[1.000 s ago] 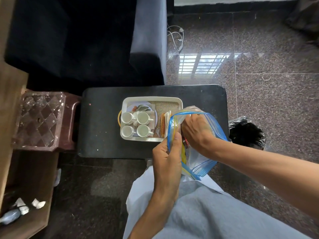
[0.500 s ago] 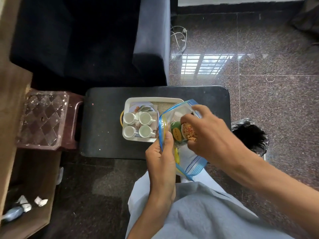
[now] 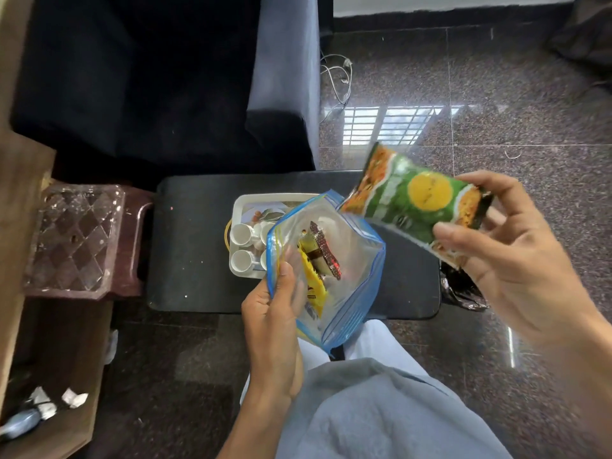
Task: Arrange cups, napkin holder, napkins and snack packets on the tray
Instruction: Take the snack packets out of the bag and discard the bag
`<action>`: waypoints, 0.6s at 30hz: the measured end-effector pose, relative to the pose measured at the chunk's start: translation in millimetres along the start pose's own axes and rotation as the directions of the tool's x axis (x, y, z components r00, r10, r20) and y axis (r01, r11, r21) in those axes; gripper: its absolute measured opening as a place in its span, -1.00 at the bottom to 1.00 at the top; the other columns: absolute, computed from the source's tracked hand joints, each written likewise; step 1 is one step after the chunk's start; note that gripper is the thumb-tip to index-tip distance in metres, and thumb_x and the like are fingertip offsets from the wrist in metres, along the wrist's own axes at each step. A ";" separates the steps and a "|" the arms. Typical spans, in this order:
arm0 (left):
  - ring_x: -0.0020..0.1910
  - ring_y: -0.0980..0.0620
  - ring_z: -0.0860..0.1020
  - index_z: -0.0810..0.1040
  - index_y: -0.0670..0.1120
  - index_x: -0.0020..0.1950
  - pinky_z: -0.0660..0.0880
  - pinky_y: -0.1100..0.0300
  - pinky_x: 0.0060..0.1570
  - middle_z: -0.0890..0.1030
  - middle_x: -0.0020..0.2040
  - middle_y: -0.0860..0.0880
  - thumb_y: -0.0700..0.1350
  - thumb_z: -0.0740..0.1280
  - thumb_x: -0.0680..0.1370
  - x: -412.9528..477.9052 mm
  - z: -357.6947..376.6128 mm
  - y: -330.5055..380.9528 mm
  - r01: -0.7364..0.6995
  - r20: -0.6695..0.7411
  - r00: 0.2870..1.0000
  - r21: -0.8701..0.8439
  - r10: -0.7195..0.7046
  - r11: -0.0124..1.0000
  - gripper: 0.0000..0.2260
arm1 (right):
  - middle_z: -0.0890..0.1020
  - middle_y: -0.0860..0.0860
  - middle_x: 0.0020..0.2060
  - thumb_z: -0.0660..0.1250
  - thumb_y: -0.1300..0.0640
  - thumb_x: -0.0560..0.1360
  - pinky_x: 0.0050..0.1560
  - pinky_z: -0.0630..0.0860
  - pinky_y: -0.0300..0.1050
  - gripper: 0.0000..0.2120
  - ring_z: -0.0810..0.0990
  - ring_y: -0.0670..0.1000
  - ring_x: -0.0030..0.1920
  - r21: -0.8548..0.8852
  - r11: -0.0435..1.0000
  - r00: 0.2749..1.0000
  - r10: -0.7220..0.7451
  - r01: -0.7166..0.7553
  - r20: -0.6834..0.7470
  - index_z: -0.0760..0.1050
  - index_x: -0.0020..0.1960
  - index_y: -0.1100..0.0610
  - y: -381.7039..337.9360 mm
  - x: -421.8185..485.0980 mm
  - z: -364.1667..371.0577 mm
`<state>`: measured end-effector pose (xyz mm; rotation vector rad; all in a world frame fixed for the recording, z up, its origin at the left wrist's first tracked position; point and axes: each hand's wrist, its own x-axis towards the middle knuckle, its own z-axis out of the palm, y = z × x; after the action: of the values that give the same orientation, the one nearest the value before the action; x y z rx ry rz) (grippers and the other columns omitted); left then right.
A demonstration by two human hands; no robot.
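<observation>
My right hand (image 3: 516, 263) holds a green snack packet (image 3: 414, 207) with a yellow circle, lifted above the right side of the black table (image 3: 195, 253). My left hand (image 3: 275, 323) grips the edge of a clear zip bag (image 3: 344, 273) with blue seal. Inside the bag lie a yellow packet (image 3: 311, 279) and a dark brown one (image 3: 326, 253). Behind the bag, the white tray (image 3: 238, 210) carries white cups (image 3: 241, 233) and a floral plate (image 3: 265, 213). The bag hides the tray's right half.
A dark sofa (image 3: 165, 77) stands behind the table. A glass-topped maroon stool (image 3: 76, 240) sits at the left, a wooden shelf (image 3: 20, 193) beside it. A black bin bag (image 3: 463, 289) lies right of the table. White cables (image 3: 337, 77) trail on the granite floor.
My right hand has pulled the green packet out of the zip bag and raised it up to the right. My left hand still holds the bag, now gaping open.
</observation>
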<state>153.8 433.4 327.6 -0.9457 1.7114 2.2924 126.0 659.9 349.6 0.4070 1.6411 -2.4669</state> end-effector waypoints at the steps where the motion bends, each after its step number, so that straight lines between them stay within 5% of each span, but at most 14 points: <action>1: 0.13 0.13 0.70 0.70 -0.03 0.10 0.61 0.29 0.14 0.76 0.06 0.05 0.00 0.32 0.51 -0.1 -1.3 0.6 0.001 0.000 1.000 -0.013 -0.001 1.000 -0.75 | 0.69 0.04 0.05 0.54 0.26 0.34 0.02 0.63 -0.13 -0.55 0.69 0.04 0.08 0.033 0.999 0.998 -0.020 0.022 -0.065 0.51 0.14 -0.02 1.4 3.8 -5.8; 6: 0.26 0.05 0.65 0.64 -0.10 0.24 0.52 0.22 0.27 0.71 0.24 -0.06 -0.03 0.31 0.53 0.6 -11.2 1.2 0.015 0.000 1.000 -0.004 -0.015 1.000 -0.67 | 0.66 -0.02 -0.03 0.54 0.27 0.37 -0.10 0.63 -0.17 -0.56 0.69 -0.03 -0.02 0.006 1.000 0.932 -0.016 0.019 -0.362 0.49 0.09 -0.11 46.9 40.6 -46.6; 10: 0.26 -0.01 0.66 0.62 -0.11 0.26 0.53 0.16 0.27 0.71 0.23 -0.07 -0.05 0.28 0.57 4.3 -19.8 2.8 0.012 0.008 1.000 0.047 -0.012 0.999 -0.68 | 0.57 0.07 0.03 0.55 0.26 0.36 -0.14 0.58 -0.11 -0.51 0.60 -0.04 -0.09 -0.178 0.980 0.800 -0.038 -0.087 -0.599 0.42 0.15 -0.05 131.1 81.4 -79.1; 18: 0.35 -0.11 0.60 0.53 -0.15 0.41 0.60 0.03 0.22 0.63 0.35 -0.14 -0.03 0.28 0.63 13.4 -48.6 -7.0 0.022 0.024 0.999 0.134 -0.025 0.991 -0.61 | 0.56 0.09 0.15 0.54 0.29 0.34 -0.32 0.45 -0.46 -0.45 0.60 0.09 0.08 -0.163 0.938 0.683 0.097 -0.306 -0.724 0.41 0.22 -0.03 262.6 123.4 -106.9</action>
<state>165.8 388.6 306.7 -0.9013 1.8070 2.1351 95.1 658.9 41.9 1.5650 1.9946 -1.9581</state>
